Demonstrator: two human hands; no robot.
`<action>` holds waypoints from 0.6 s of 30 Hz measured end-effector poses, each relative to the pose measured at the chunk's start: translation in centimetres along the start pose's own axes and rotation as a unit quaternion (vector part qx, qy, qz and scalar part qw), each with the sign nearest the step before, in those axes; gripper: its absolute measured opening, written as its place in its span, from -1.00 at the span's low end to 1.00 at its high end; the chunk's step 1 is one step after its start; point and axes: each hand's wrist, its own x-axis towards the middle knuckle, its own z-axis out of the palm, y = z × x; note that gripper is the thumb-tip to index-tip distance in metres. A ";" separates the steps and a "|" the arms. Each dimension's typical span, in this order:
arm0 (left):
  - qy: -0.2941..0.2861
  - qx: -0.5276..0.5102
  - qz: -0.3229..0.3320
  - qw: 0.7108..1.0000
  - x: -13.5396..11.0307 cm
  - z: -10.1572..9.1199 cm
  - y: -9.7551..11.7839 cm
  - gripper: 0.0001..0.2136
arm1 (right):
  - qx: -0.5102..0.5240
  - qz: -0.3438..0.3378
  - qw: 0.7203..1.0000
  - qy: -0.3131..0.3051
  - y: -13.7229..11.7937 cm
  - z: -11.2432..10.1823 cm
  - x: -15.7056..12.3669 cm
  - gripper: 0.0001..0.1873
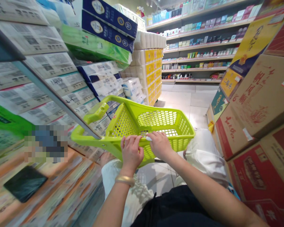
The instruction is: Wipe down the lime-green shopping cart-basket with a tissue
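A lime-green plastic shopping basket (180, 126) with a long handle (94, 113) sits in front of me, tilted, with nothing visible inside. My left hand (131, 153) is curled over its near rim. My right hand (159, 145) is beside it on the same rim, fingers bent, pinching something small and white that I cannot name. A gold bangle (125, 180) is on my left wrist.
Shelves of packaged tissue and paper goods (49, 82) run along the left. Stacked cardboard boxes (257, 104) line the right. A stack of yellow-labelled rolls (151, 69) stands ahead, with product shelves (198, 47) at the back. The tiled aisle floor (191, 101) runs between them.
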 end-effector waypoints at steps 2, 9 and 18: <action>0.001 -0.001 0.001 1.000 0.0 0.0 0.0 -0.61 | -0.005 0.024 1.000 -0.009 1.5 -0.6 -0.5 -0.62; 0.017 0.006 -0.005 1.000 0.0 0.4 0.2 -0.63 | -0.039 0.089 0.995 -0.029 3.2 -1.7 -0.8 -0.66; 0.004 0.012 -0.002 1.000 -0.1 0.2 0.1 -0.62 | -0.011 0.009 1.000 -0.013 -0.8 -0.2 0.4 -0.66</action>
